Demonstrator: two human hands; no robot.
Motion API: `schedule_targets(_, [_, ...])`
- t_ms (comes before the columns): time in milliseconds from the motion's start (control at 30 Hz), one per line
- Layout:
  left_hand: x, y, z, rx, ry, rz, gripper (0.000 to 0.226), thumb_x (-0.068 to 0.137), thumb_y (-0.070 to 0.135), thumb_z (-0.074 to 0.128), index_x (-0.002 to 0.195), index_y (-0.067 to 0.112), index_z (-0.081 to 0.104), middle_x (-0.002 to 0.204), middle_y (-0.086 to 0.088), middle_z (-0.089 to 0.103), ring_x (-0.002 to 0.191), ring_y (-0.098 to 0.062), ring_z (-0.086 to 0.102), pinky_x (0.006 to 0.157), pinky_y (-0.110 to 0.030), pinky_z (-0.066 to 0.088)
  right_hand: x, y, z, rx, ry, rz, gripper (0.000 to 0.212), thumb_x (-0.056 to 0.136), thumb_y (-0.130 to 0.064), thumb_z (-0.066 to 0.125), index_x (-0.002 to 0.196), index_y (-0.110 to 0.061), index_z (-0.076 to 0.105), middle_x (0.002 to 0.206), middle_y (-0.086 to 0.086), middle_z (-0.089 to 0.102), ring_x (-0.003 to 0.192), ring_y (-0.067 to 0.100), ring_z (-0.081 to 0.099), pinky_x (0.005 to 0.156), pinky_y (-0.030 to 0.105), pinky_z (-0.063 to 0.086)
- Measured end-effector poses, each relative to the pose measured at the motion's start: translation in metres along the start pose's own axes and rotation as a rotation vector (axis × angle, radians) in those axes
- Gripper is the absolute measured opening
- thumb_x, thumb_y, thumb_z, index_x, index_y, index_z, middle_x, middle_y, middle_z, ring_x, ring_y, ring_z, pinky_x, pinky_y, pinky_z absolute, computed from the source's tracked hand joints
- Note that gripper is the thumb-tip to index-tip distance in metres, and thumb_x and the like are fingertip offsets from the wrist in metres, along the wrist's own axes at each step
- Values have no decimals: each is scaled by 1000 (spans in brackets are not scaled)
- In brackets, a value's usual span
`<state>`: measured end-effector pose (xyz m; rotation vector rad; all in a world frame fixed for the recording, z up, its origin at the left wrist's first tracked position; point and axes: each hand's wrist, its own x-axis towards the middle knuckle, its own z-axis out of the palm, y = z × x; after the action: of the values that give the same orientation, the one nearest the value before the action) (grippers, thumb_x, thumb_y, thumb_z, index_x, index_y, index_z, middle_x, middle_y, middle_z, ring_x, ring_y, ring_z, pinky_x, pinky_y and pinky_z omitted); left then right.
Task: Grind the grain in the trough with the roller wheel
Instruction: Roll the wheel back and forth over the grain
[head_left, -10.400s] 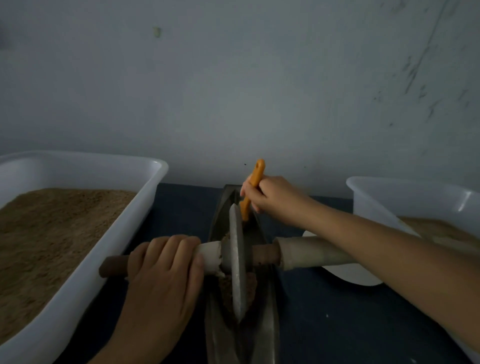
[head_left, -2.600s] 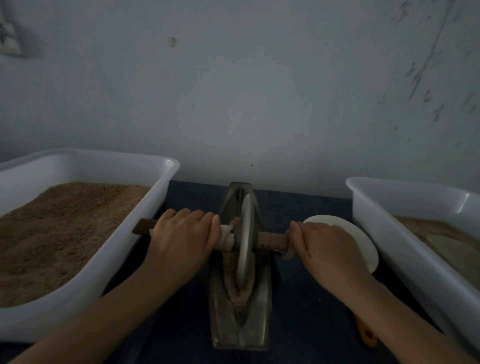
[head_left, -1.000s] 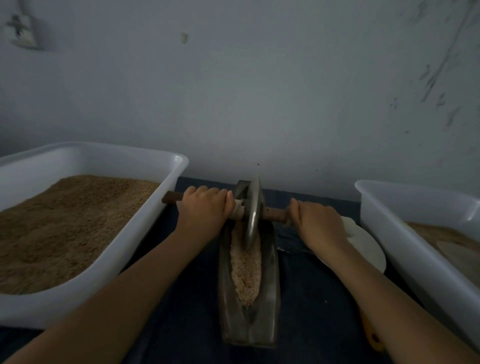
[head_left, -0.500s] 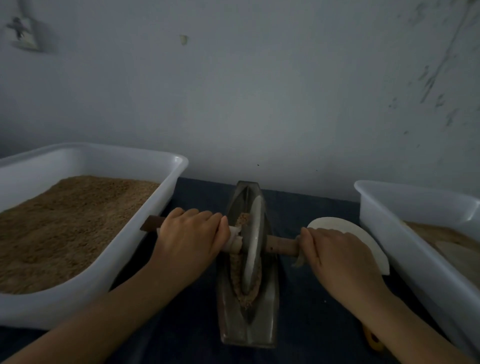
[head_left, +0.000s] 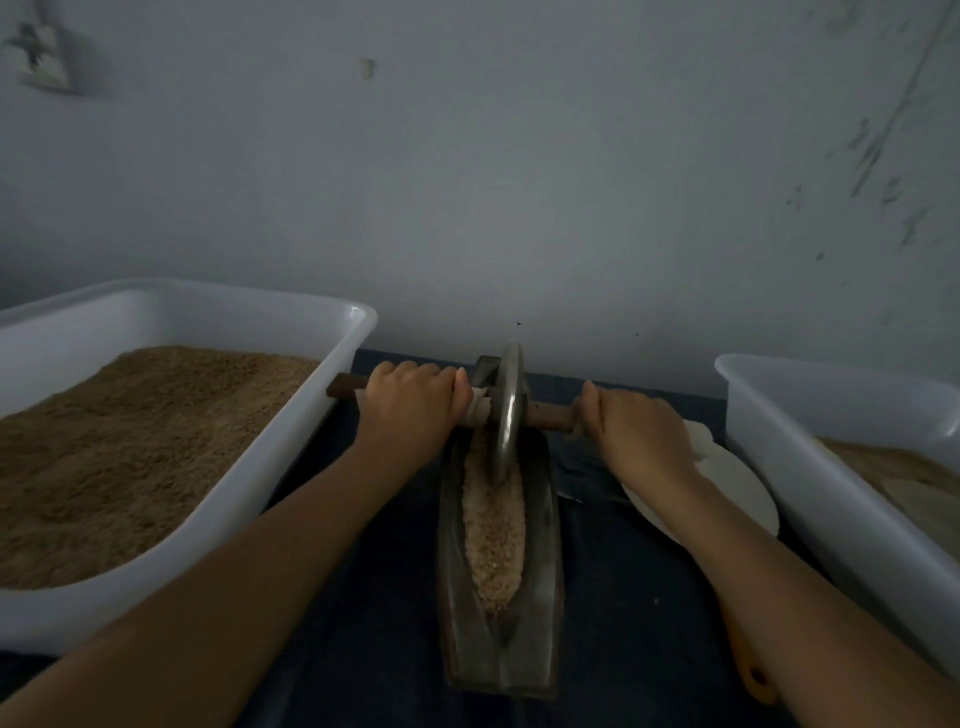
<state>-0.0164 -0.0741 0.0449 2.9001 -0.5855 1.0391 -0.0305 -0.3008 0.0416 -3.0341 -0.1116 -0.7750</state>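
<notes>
A long metal trough (head_left: 501, 618) lies on the dark tabletop (head_left: 623, 597), with one end near the wall (head_left: 519, 182). The roller wheel (head_left: 508, 415) stands up on its edge at the far end of the trough. A wooden rod (head_left: 550, 414) goes through the middle of the wheel and sticks out on both sides. The left hand (head_left: 413, 408) holds the rod tight on the left side of the wheel. The right hand (head_left: 631, 426) holds the rod tight on the right side. Both arms reach far out.

The grain (head_left: 493, 530) lies in a long pale pile down the middle of the trough, on the near side of the wheel.

A big white tub (head_left: 291, 457) full of brown grain sits on the left. Another white tub (head_left: 831, 525) sits on the right. A white plate (head_left: 737, 483) lies between the trough and the right tub, partly under the right arm. Something orange (head_left: 753, 670) peeks out under the right arm, near the bottom
</notes>
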Motion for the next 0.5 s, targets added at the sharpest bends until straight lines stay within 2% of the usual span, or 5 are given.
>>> schedule_targets(100, [-8,3,-5,-40,41,12,28,96,25,33,81,15,55,75,-1,58,71,-22,55,70,-31,38,-12,1,-1,-45,-11,-55,31,102,-25,27,106,-16,56,94,5,63,86,28,58,73,35,41])
schedule_targets(200, [-22,4,-13,-113,130,11,38,94,24,36,63,13,56,56,-3,55,52,-22,51,59,-31,39,-33,-1,-9,11,21,-69,31,100,-29,28,86,-19,53,78,0,59,74,24,57,64,34,36])
schedule_targets(267, [-32,5,-18,-124,175,30,42,93,26,33,59,14,56,52,-1,53,47,-19,49,55,-30,40,-49,-5,-17,54,57,-93,30,99,-29,29,75,-21,45,66,-5,49,61,19,50,56,33,32])
schedule_targets(367, [-45,6,-30,-159,188,70,43,91,28,30,57,15,54,49,1,50,43,-18,46,51,-30,41,-69,-11,-36,15,6,-131,26,98,-29,29,73,-26,35,58,-11,33,53,9,37,50,26,22])
schedule_targets(500, [-60,3,-41,-180,187,116,40,89,31,30,59,19,54,50,5,51,42,-14,47,49,-29,46,-85,-15,-57,2,-12,-140,30,95,-36,18,70,-29,34,58,-9,37,56,8,41,55,25,27])
